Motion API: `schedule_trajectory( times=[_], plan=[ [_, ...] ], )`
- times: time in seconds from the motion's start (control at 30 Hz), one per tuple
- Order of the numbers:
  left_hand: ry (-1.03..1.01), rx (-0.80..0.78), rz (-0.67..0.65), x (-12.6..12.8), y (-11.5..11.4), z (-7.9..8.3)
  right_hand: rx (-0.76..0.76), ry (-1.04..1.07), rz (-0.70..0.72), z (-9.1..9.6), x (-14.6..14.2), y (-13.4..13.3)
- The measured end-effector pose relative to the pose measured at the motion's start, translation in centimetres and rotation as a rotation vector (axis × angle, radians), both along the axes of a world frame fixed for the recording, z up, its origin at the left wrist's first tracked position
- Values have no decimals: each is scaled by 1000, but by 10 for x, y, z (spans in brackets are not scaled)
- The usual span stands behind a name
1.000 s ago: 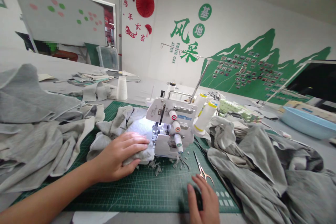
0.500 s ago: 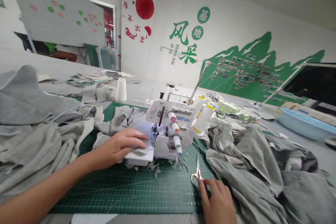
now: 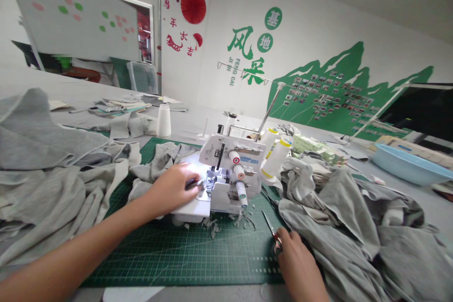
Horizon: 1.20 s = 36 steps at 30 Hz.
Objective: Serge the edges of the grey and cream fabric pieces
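Two bare hands are positioned at a green gridded cutting mat [image 3: 198, 262]. The left hand [image 3: 173, 191] is placed over the flat bed of a white plastic sewing machine with several thread dials [image 3: 231, 148]. Its thumb and forefinger appear closed on a dark grey fold [image 3: 194, 181], just beside the lit needle area, presumably so that the material is controlled there. The bunched light grey fabric [image 3: 159, 158] is located beyond and to the left of these fingers; no single long axis can be assigned to it.

The right hand [image 3: 297, 255] is set at the reddish handles of slender metal scissors [image 3: 271, 226]. The handles are touched by the fingers; whether these are clamped cannot be told. The scissors are directed away from the fingertips, with the long axis slanted forward and to the left and the blade tip toward the machine. Such placement, it is judged, suits quick access. Loose grey fabric scraps [image 3: 213, 229] are found between the two sets of fingers, below the machine's front edge.
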<state>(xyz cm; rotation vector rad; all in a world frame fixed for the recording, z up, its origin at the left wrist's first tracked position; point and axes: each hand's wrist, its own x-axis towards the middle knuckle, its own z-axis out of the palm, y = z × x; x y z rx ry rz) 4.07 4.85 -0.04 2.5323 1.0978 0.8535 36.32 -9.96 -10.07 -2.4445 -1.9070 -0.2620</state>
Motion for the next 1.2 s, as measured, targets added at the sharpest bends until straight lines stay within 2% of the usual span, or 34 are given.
schedule_trajectory(
  times=[0.17,0.3,0.43,0.53,0.6,0.67,0.73,0.8,0.83,0.9,0.97,1.03,1.1,1.2],
  plan=[
    [-40,8,61,4,5,-3,-114,30,-40,9,9,5],
    [-18,-6,71,7,11,-1,-178,175,-28,23,13,8],
    [27,-24,42,9,15,-1,-94,343,44,25,19,5],
    [40,-37,79,7,15,-2,27,487,100,17,26,0],
    [45,-45,98,6,14,-3,94,657,118,12,23,-3],
    [45,-54,100,4,14,-4,112,876,157,11,9,-6],
    [42,-65,92,3,14,-4,40,1113,249,16,-18,-7],
    [36,-73,86,1,14,-4,-88,1388,303,30,-53,-6],
    [33,-77,82,0,13,-4,-196,1505,281,39,-71,-4],
    [24,-83,67,-2,14,-4,-316,1665,240,61,-102,2],
    [13,-88,46,-6,14,-5,-378,1743,284,83,-123,12],
    [-3,-94,22,-9,15,-5,-341,1764,232,100,-135,25],
    [-23,-100,2,-12,16,-6,-322,1757,171,109,-140,39],
    [-52,-114,-21,-16,19,-6,-331,1722,115,113,-146,57]
  ],
)
